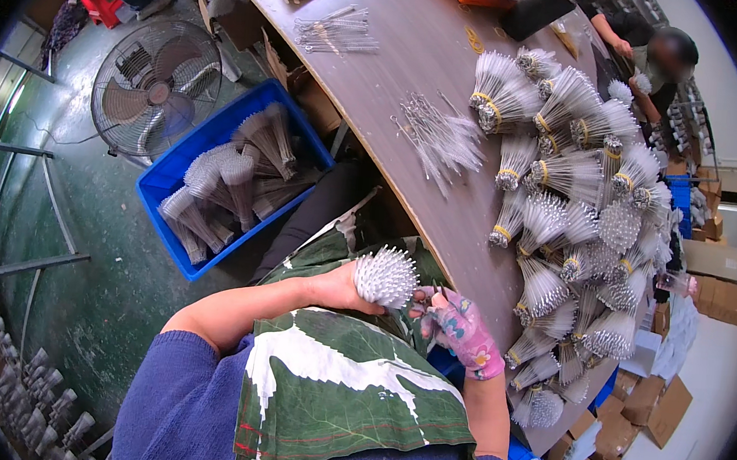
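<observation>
Fingers (pixel 347 291) round bundle (pixel 386 276), table (pixel 419 50) beside

Person seated at long curved brown wooden table (pixel 416 85), green leaf-print apron over lap. Left hand (pixel 333 286) closed round a bundle of thin white-tipped wire brushes (pixel 386 275), tips fanned out. Right hand (pixel 456 325), in pink floral glove, touching bundle's right side; what it grips is too small to tell. Table's right half heaped w/ many like bundles tied w/ yellow bands (pixel 580 213); loose brushes (pixel 442 140) lie nearer. On green floor: blue plastic crate (pixel 167 182) of more bundles, round metal floor fan (pixel 155 84) just beyond. Another person (pixel 655 62) at table's far end.
</observation>
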Demonstrator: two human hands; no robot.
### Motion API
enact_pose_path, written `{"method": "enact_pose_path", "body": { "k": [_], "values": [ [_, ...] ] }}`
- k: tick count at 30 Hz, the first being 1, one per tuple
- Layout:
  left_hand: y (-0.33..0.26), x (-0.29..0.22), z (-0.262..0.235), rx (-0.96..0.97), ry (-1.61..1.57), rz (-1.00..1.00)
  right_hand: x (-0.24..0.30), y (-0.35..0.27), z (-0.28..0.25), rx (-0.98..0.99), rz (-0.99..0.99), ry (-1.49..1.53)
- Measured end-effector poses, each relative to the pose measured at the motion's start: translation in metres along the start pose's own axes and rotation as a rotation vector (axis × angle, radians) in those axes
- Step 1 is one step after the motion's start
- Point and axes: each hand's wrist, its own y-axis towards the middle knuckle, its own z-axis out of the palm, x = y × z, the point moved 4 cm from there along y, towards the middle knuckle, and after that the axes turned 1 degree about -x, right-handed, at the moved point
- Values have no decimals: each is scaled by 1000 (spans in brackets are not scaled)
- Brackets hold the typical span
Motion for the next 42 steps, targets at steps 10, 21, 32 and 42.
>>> {"method": "enact_pose_path", "body": {
  "k": [10, 21, 32, 42],
  "values": [
    [-5, -10, 1, -73, 95, 138, 6, -12, 2, 45, -190, -364],
    [-7, -8, 6, -13, 32, 74, 12, -14, 10, -55, -572, -951],
    [-6, -12, 7, 1, -68, 18, 3, -15, 7, -36, -492, -758],
    [-6, -20, 11, -8, -105, -13, 7, -17, 1, 7, -345, -716]
  ]
}}
